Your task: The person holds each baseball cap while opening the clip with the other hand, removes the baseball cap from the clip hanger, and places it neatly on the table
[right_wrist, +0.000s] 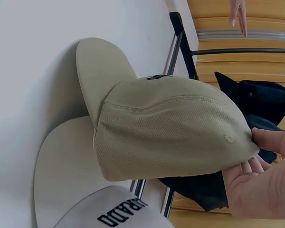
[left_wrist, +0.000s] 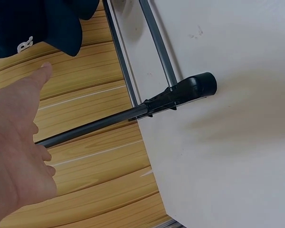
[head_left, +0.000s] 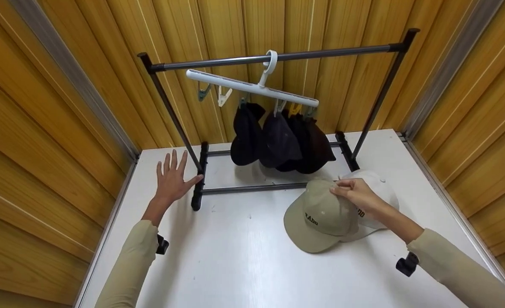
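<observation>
In the head view my right hand [head_left: 359, 194] pinches the crown of a khaki baseball cap [head_left: 325, 209], its brim pointing down and left. The right wrist view shows thumb and fingers gripping the top of that cap [right_wrist: 175, 128]. Partly behind it, a white cap [head_left: 378, 192] with dark lettering sits on the white table. My left hand [head_left: 173, 182] is spread with straight fingers beside the rack's left post, holding nothing. A white clip hanger [head_left: 252, 87] hangs from the rack's top bar. Several dark caps [head_left: 280, 141] dangle from its clips.
The dark metal rack [head_left: 273, 187] stands at the back of the white table [head_left: 235, 256]. Two clips at the hanger's left, a green clip [head_left: 203, 92] and a white clip [head_left: 224, 96], hold nothing. Wood-patterned panels [head_left: 34, 128] enclose the back and sides.
</observation>
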